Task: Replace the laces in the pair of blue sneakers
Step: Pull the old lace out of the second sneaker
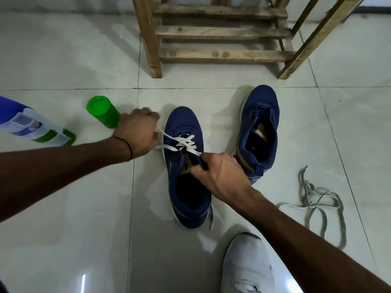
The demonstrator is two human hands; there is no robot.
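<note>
Nearest: pale grey-white mesh sneaker (247, 265) at bottom edge, toe pointing away, on the glossy light tile floor (74, 208).

Next up: near navy-blue fabric sneaker with white sole (176, 178), upright on the floor, centre frame, heel towards camera. White flat lace (184, 143) crosses only its front eyelets; the rest of the throat is unlaced.

Right hand (220, 172): fingers curled, gripping the near sneaker at the tongue/eyelet edge. One lace end runs to its fingertips; can't tell if it's pinched too.

Left hand (138, 134): closed in a fist on the other lace end, just left of the shoe's toe, lace taut between fist and eyelets.

Right of the arm: loose tangle of grey flat laces (317, 199) on the floor, well apart from both shoes.

Further: second navy-blue sneaker (262, 98), no laces, just right of the first, tilted slightly.

Left side: green plastic cylindrical bottle (103, 112) lying down, partly behind the left hand; blue-and-green labelled bottle (31, 125) lying near it.

Farthest: rough wooden slatted rack (220, 53).
</note>
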